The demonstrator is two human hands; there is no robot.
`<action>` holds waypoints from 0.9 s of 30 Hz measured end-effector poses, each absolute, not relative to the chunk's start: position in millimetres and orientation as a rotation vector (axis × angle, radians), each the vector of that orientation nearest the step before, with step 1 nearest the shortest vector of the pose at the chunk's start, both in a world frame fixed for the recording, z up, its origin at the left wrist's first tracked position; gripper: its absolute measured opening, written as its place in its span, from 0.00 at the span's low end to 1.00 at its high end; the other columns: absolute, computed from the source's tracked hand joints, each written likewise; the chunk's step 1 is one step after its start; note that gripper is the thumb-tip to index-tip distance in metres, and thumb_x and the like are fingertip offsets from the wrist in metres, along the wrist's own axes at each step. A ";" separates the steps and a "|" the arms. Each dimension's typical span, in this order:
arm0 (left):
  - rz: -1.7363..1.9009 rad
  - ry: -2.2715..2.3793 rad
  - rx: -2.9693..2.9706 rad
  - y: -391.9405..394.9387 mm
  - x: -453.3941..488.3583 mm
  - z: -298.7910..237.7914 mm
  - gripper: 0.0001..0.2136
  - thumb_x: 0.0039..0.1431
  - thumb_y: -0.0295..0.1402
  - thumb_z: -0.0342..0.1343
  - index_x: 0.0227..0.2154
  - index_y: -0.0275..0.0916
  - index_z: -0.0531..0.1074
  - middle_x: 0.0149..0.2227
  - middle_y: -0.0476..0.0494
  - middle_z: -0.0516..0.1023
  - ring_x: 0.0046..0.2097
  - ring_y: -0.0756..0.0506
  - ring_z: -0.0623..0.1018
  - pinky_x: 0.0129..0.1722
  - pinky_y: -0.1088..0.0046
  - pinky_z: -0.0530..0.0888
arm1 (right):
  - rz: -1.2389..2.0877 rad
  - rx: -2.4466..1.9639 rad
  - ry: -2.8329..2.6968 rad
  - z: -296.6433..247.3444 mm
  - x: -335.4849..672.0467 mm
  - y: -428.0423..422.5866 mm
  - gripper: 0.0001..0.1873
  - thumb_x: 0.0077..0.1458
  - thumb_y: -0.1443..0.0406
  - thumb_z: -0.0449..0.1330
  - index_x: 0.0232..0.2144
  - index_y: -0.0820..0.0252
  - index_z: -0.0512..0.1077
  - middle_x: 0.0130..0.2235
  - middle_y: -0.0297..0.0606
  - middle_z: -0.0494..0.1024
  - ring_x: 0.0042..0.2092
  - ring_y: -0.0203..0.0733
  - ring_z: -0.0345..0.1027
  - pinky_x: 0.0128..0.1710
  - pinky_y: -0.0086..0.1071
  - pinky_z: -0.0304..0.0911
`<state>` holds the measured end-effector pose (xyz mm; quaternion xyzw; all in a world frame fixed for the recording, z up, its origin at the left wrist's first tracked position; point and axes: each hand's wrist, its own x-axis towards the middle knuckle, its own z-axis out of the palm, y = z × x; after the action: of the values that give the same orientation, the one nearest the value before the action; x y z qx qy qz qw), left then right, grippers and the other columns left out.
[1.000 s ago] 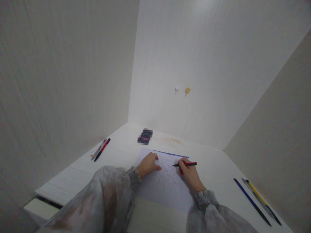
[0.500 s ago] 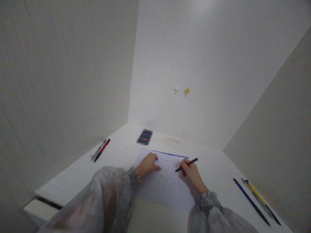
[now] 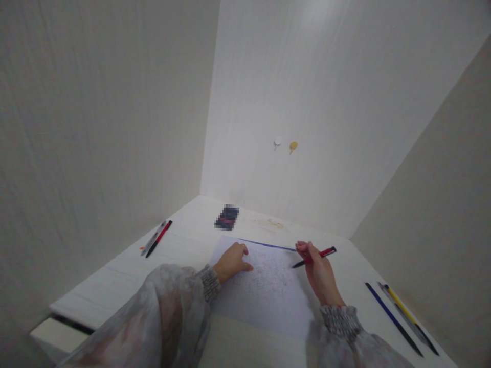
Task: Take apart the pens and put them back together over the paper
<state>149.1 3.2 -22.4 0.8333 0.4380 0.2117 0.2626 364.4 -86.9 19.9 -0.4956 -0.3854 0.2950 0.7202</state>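
A white sheet of paper [image 3: 264, 311] lies on the table, its middle covered in faint marks too small to read. My left hand [image 3: 231, 263] rests on its left part, thumb and fingers apart, holding nothing. Near the sheet's right edge, my right hand [image 3: 319, 273] grips a red and black pen [image 3: 327, 252], which tilts with its dark tip pointing left and down. Whether the tip touches the paper I cannot tell. A thin blue strip [image 3: 264, 244] runs along the sheet's far edge.
A red and black pen [image 3: 159, 238] and a grey pen [image 3: 153, 239] lie at the left. At the right are a blue and black pen [image 3: 393, 318], a yellow and black pen [image 3: 406, 313] and a greyish one. A pixelated dark object [image 3: 227, 217] lies farther back. Walls enclose the table.
My right hand has moved right with the pen, away from the marks, and turned so more of the palm side shows. My left hand stays in place on the sheet.
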 end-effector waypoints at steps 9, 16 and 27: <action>0.584 1.169 2.274 4.2 147.8 -25.2 0.20 0.36 0.38 0.60 0.34 0.36 0.66 0.34 0.44 0.67 0.36 0.46 0.68 0.34 0.74 0.63 | 0.988 -0.812 -0.785 35.4 368.4 -104.7 0.32 0.44 0.41 0.39 0.20 0.61 0.67 0.17 0.30 0.59 0.15 0.28 0.47 0.14 0.26 0.44; 0.590 1.171 2.264 3.6 148.2 -23.7 0.19 0.36 0.37 0.60 0.34 0.36 0.66 0.34 0.45 0.66 0.35 0.47 0.68 0.34 0.75 0.64 | 0.914 -0.954 -0.891 38.7 377.3 -109.1 0.29 0.46 0.45 0.37 0.09 0.58 0.57 0.11 0.26 0.46 0.14 0.30 0.40 0.13 0.26 0.41; 0.579 1.173 2.243 3.6 147.5 -22.9 0.18 0.36 0.37 0.60 0.33 0.36 0.66 0.34 0.45 0.66 0.36 0.47 0.68 0.36 0.74 0.64 | 0.021 -1.991 -1.098 24.2 416.0 -100.5 0.21 0.51 0.53 0.41 0.24 0.61 0.65 0.20 0.38 0.68 0.23 0.38 0.61 0.23 0.30 0.54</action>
<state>147.5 3.6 -22.9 0.8320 0.4351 0.2149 0.2689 416.0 -100.5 24.2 -0.7945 -0.4382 0.0084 0.4203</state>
